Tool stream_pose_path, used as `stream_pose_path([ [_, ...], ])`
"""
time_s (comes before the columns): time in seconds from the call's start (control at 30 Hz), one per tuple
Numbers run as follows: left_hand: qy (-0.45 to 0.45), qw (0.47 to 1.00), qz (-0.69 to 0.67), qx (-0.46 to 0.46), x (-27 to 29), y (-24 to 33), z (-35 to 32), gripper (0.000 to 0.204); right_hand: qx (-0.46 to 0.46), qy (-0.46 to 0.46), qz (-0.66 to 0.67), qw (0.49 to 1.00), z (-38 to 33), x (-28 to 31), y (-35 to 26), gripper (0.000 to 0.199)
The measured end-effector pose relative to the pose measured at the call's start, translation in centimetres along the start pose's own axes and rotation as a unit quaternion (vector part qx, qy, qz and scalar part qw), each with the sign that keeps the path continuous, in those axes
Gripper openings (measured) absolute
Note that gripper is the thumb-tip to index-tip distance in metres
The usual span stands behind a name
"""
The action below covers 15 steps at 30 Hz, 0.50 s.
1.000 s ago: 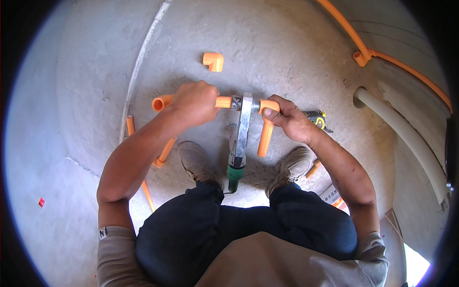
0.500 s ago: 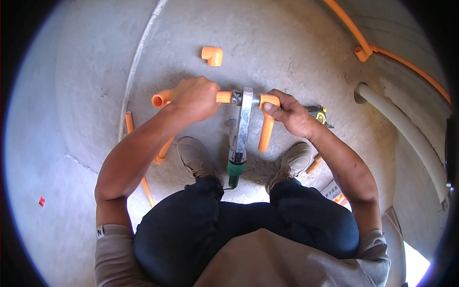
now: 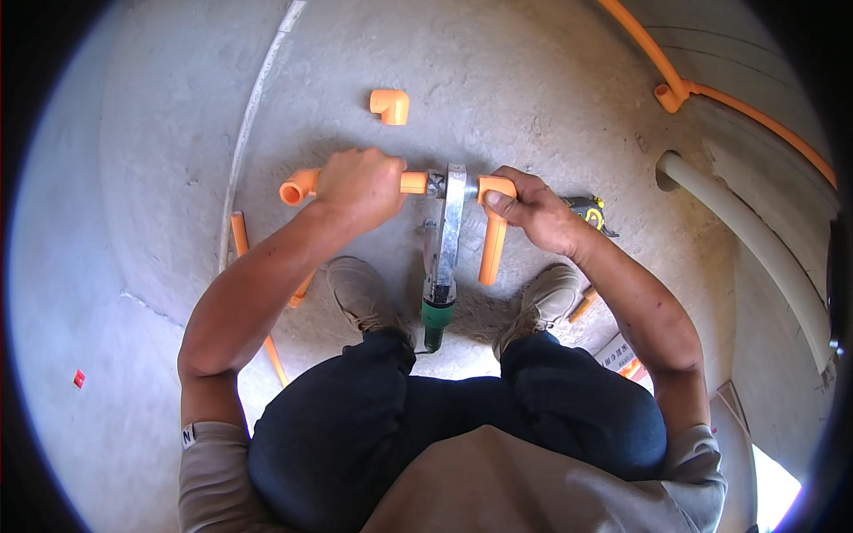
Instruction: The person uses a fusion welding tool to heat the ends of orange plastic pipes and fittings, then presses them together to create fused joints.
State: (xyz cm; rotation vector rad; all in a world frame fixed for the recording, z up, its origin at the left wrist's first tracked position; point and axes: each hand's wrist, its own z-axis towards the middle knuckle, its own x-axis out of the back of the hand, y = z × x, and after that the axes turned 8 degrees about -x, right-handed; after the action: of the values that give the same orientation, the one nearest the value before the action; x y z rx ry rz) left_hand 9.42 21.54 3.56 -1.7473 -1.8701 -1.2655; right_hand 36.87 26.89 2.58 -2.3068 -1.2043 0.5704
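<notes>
My left hand [image 3: 360,185] is wrapped round an orange plastic pipe [image 3: 414,183] that has an elbow on its outer end. The pipe's inner end meets the left side of a pipe welding iron [image 3: 451,209], a flat metal plate with a green handle, standing between my feet. On the plate's right side, my right hand [image 3: 536,209] grips an orange elbow fitting [image 3: 498,187] against the heating head, thumb on its front. A short orange pipe [image 3: 492,253] hangs down from that elbow. The palm side of my left hand is hidden.
A loose orange elbow [image 3: 390,107] lies on the concrete floor ahead. Beside my right hand is a black and yellow tape measure [image 3: 589,211]. Orange pipes [image 3: 238,233] lie at left, and a thick pale pipe [image 3: 746,240] and orange pipework [image 3: 680,91] run along the right.
Both hands hold the same grips at the welding iron. The whole view has shifted very slightly; little else differs.
</notes>
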Motion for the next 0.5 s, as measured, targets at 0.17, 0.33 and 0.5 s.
stream_pose_path([
  [0.17, 0.009, 1.0, -0.026, 0.006, -0.7, -0.6, -0.1, 0.011, -0.005, 0.001, 0.008, 1.0, 0.4, -0.4, 0.2, 0.035],
  [0.33, -0.014, 1.0, -0.027, 0.005, 0.1, -0.2, 0.2, 0.013, -0.007, 0.009, 0.017, 1.0, 0.4, -0.6, 0.4, 0.034],
  [0.5, -0.023, 0.999, -0.025, 0.007, 0.4, -0.1, 0.1, 0.015, 0.001, 0.011, 0.004, 1.0, 0.3, -0.8, -0.1, 0.035],
])
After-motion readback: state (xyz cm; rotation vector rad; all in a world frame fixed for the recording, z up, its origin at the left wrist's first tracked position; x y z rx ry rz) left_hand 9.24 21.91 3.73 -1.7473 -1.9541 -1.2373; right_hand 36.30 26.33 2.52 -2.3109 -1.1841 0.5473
